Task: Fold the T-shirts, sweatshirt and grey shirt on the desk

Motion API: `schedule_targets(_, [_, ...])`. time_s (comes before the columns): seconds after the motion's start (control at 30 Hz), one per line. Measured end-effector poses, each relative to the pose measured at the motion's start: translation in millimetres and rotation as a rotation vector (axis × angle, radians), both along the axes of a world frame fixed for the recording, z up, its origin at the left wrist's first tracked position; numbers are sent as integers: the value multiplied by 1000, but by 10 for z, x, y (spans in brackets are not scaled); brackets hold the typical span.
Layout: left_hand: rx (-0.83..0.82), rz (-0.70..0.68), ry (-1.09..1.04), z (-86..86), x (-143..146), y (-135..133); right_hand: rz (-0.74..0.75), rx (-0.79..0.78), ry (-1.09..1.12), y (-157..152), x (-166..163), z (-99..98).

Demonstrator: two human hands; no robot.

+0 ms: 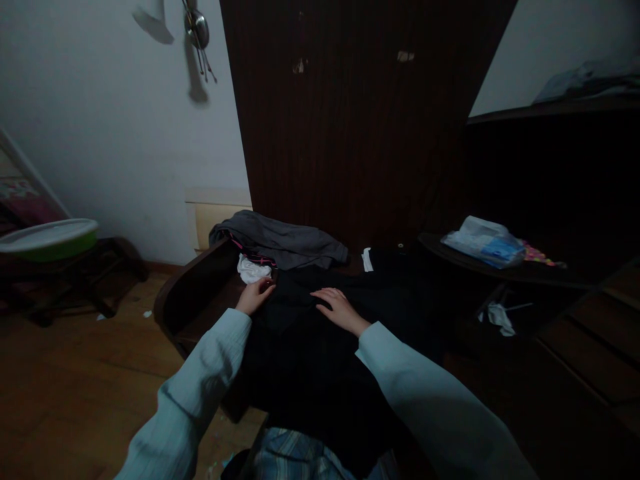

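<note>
Both hands rest on a black garment (300,353) spread over a dark wooden table (193,300).

The right hand (340,308) lies flat and open on the garment's far middle, palm down, gripping nothing. The left hand (255,295) sits at the garment's left edge with its fingers curled; the dim light hides whether it pinches cloth. Just beyond the garment's far edge lie a grey garment (280,243) and a small white cloth (253,271). Well to the garment's right sits a plastic bag (483,241).
</note>
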State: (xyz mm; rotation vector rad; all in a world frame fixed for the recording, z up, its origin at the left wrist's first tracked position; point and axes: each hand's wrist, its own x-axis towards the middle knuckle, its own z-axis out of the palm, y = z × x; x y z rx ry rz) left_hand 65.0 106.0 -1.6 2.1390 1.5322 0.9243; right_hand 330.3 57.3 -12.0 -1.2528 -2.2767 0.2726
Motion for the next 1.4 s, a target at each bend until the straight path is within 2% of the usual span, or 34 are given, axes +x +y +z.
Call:
schedule_targets(0.17, [34, -32, 121, -12, 24, -16, 42, -4, 85, -10, -33, 8])
schedule_targets(0.27, [38, -33, 167, -19, 38, -15, 50, -15, 262, -9, -35, 42])
schedule_targets(0.33, [35, -22, 212, -15, 47, -16, 39, -91, 447, 6, -19, 63])
schedule_targets(0.43, [26, -16, 283, 7, 59, -27, 14, -313, 713, 55, 19, 60])
schedule_targets(0.5, [28, -9, 311, 25, 65, -41, -12, -437, 820, 95, 38, 31])
schedule_targets(0.6, [33, 11, 323, 45, 70, -60, -60, -500, 894, 144, 39, -26])
schedule_targets(0.87, [126, 83, 316, 33, 51, -54, -1, -501, 930, 182, 27, -51])
schedule_targets(1.03, [153, 43, 325, 39, 52, -71, -1, -522, 896, 157, 40, -33])
schedule_targets(1.2, [142, -70, 335, 80, 74, -113, 6, -544, 825, 127, 29, -35])
schedule_targets(1.4, [72, -107, 234, 70, 74, -102, 8, -454, 696, 78, -19, -31])
